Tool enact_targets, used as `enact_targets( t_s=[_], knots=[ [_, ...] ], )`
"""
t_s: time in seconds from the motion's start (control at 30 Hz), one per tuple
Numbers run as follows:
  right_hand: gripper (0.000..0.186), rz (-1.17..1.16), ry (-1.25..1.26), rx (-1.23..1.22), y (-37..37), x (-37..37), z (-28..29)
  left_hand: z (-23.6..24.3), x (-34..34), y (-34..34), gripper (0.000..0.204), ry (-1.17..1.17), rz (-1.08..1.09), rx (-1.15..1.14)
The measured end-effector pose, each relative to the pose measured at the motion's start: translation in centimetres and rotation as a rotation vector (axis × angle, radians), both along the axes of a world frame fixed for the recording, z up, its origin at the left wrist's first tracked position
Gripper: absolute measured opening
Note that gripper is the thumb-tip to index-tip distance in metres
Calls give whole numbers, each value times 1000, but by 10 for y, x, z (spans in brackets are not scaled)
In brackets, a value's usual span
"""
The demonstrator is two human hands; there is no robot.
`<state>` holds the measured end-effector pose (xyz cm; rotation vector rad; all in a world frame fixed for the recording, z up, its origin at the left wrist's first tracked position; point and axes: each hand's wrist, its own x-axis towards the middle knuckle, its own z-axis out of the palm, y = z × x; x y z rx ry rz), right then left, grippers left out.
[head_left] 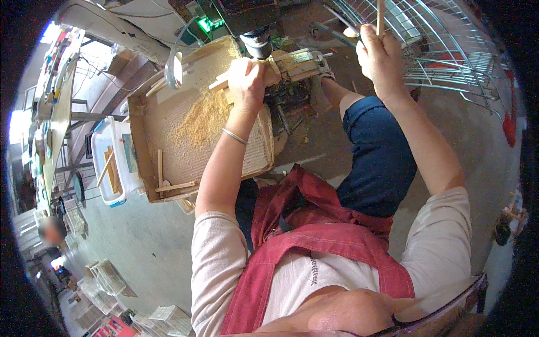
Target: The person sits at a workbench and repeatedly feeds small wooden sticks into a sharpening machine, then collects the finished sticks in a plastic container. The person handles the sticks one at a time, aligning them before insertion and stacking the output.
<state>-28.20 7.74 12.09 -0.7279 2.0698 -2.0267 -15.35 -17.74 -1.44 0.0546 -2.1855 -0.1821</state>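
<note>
My left hand (pixel 246 81) is closed at the machine's wooden work rest, and a pale wooden strip (pixel 219 84) pokes out beside its fingers. Just above and right of it hangs the drill chuck (pixel 256 44). A clamped wooden fixture (pixel 297 63) extends to the right of that hand. Up at the right, my right hand (pixel 382 62) is closed around a slim wooden stick (pixel 380 17), which points upward. A thin metal rod (pixel 342 19) ends close to the right thumb; whether they touch I cannot tell.
A shallow cardboard tray (pixel 140 163) holds sawdust (pixel 205 121) and several wood sticks. Left of it stands a clear plastic bin (pixel 106 188) with wood pieces. Wire baskets (pixel 449 67) rise at the right. A curved lamp (pixel 175 70) hangs over the tray.
</note>
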Motion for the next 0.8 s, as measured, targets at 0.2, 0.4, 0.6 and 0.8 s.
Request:
enact_targets(
  t_s=[0.2, 0.4, 0.6, 0.8],
  knots=[
    [30, 149, -337, 78, -4, -3, -6, -3, 1, -2, 12, -6, 7, -6],
    [35, 180, -412, 162, -14, -24, -22, -2, -1, 0, 12, -6, 20, -7],
    [40, 237, -461, 267, -30, -41, -32, -2, -1, 1, 12, 35, 14, 2],
    [51, 178, -254, 302, -59, -58, -44, -6, 1, -3, 14, 15, 19, 19]
  ],
)
